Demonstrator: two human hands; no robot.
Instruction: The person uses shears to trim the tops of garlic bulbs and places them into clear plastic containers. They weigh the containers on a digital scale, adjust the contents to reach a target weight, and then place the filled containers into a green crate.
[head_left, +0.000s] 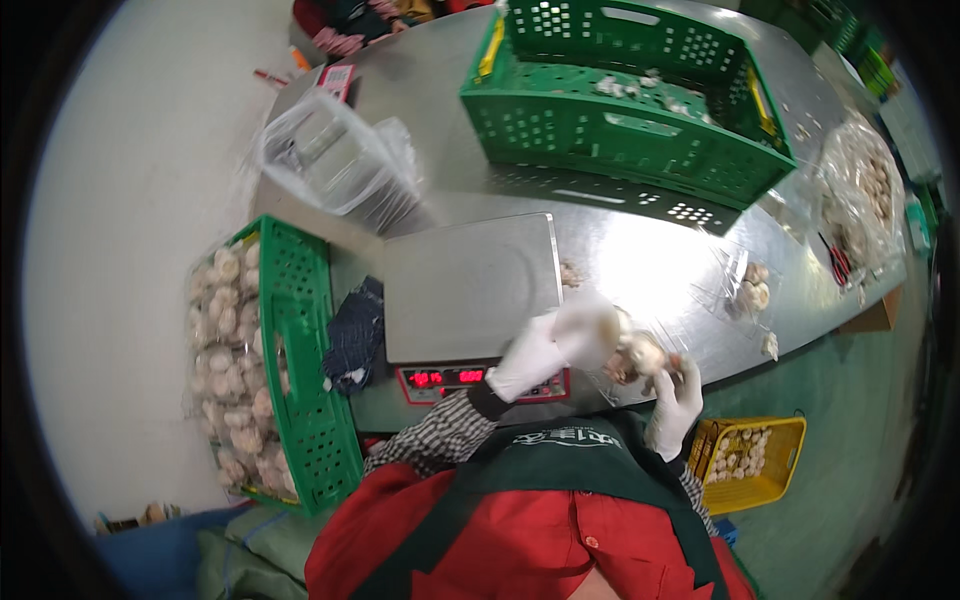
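My left hand (551, 345), in a white glove, reaches over the front right corner of the weighing scale (469, 289). Motion blur hides its fingers and whether they grip anything. Just right of it, several garlic bulbs (645, 352) lie close together at the table's front edge, with clear plastic film around them. My right hand (675, 405), also gloved in white, has its fingertips at the right side of these bulbs. Whether it grips a bulb or the film is unclear. Red digits glow on the scale's front display (450, 376), and its steel pan bears nothing.
A green crate (630, 142) with garlic scraps stands at the back. Left are an open clear bag (337, 165), a dark cloth (356, 334) and a crate (307, 375) of bagged garlic. Right are bagged bulbs (754, 289), red-handled scissors (838, 264) and a yellow crate (784, 480).
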